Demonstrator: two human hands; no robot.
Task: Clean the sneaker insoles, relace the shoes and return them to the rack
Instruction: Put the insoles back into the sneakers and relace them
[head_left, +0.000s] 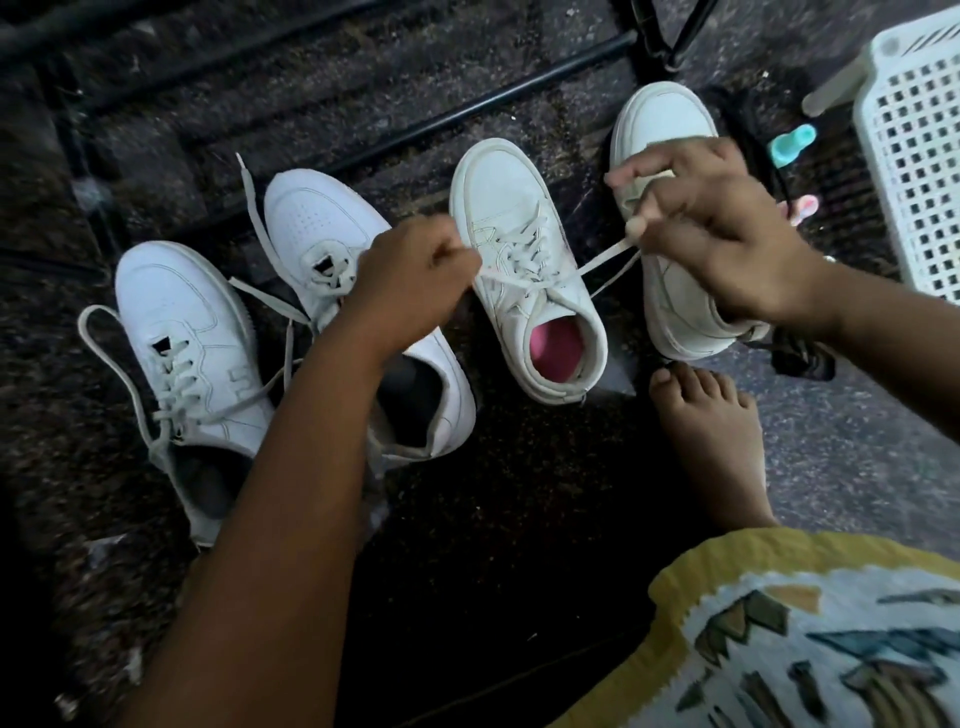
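Several white sneakers stand in a row on the dark floor. The middle-right sneaker (524, 270) has a pink insole (556, 348) and its lace threaded through. My left hand (410, 286) pinches one end of that lace at the sneaker's left side. My right hand (711, 234) pinches the other lace end (608, 260) and holds it taut to the right, above the far-right sneaker (670, 208). Two larger sneakers, one at the far left (182, 332) and one beside it (322, 228), lie with loose laces; my left forearm covers part of the second.
Black metal rack bars (467, 114) cross the floor behind the shoes. A white plastic basket (914, 156) stands at the right edge, with a teal item (792, 143) and a dark cloth (753, 130) near it. My bare foot (711, 441) rests below the far-right sneaker.
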